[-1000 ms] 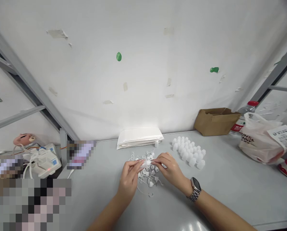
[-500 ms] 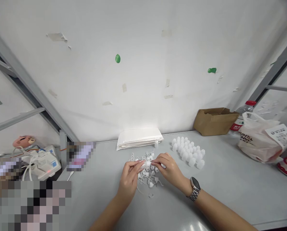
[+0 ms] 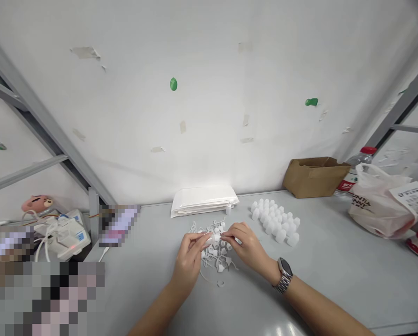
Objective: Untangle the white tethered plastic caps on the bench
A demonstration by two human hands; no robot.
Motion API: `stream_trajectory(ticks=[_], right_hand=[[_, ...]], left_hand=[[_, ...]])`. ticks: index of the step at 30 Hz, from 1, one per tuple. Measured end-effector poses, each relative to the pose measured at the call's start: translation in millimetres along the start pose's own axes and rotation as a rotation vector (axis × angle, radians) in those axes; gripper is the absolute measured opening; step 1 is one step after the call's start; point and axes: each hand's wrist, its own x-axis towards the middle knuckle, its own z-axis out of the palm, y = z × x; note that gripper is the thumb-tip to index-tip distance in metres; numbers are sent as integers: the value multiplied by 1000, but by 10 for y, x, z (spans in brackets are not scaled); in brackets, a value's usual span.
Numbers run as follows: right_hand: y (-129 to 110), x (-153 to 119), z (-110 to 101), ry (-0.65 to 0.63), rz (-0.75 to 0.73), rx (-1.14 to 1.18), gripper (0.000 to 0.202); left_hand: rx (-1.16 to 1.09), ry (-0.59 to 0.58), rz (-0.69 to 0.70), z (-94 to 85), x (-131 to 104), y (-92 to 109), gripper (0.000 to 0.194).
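Note:
Fingertips of my left hand (image 3: pixel 191 255) pinch a small whitish translucent piece (image 3: pixel 211 240), its exact shape partly hidden by the fingers. From the other side, my right hand (image 3: pixel 243 241), with a watch on the wrist, closes thumb and finger on a small white part (image 3: pixel 219 238) touching that piece. Both hands are over a loose pile of white caps with thin cords (image 3: pixel 214 261) on the grey table (image 3: pixel 153 270). To the right of the pile, several white translucent bottles or caps (image 3: pixel 275 220) stand grouped in rows.
White flat packages (image 3: pixel 204 199) lie against the wall, a small bottle (image 3: pixel 228 208) beside them. A cardboard box (image 3: pixel 312 179), a red-capped bottle (image 3: pixel 347 179) and a plastic bag (image 3: pixel 377 205) stand at the right. Power strips with cables (image 3: pixel 64 235) are at the left.
The camera view has shifted slightly. Both hands stay together over the pile, with hardly any visible movement.

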Motion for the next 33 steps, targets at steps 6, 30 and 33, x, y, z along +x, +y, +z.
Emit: stream_trajectory(ticks=[6,30,33], right_hand=[[24,-2,15,3,-58,-67,17],[-24,58,-98,-169,59,31,7],[-30,82,-132,-143,114,114,16]], left_hand=[[32,-11,-7,-1,14,-11,41],[-26,-14,-295,62,62,11,25],[-22,22,-356,58,85,57,22]])
